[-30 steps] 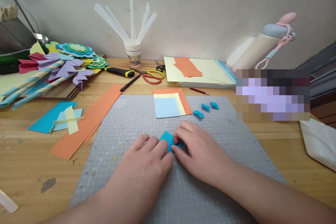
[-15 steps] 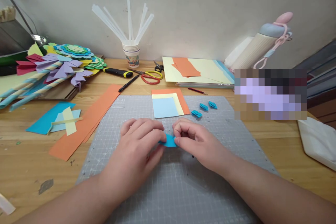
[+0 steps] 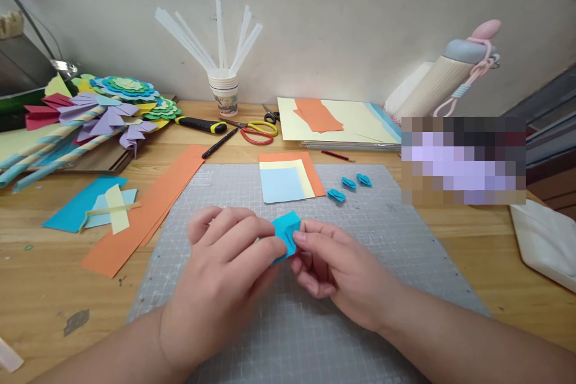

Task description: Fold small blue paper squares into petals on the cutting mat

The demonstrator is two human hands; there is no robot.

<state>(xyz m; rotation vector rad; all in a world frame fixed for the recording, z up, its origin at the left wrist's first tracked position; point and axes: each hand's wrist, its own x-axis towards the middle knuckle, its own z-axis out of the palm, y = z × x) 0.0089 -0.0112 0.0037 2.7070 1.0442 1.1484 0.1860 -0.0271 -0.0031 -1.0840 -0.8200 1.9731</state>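
Note:
A small folded piece of blue paper (image 3: 287,229) is pinched between both hands over the grey cutting mat (image 3: 252,336). My left hand (image 3: 229,258) grips its left side, thumb underneath partly hidden. My right hand (image 3: 337,264) holds the right edge between thumb and fingers, the other fingers curled below. Fold lines and a raised flap show on the paper's face. Just beyond the hands lies a stack of square paper sheets (image 3: 282,185) in light blue, cream and orange. To its right sit three small folded blue paper pieces (image 3: 336,195).
Orange paper strips (image 3: 153,207) and blue paper (image 3: 83,204) lie left. Behind are a utility knife (image 3: 201,125), black pen (image 3: 219,144), scissors (image 3: 260,131) and a paper cup (image 3: 225,99) of white strips. Paper flowers (image 3: 103,108) lie far left; a bottle (image 3: 441,84) leans at the right.
The blue paper has been lifted and tilted, so more of its face shows. My right hand has turned, its thumb now on top of the paper; my left hand has shifted slightly left.

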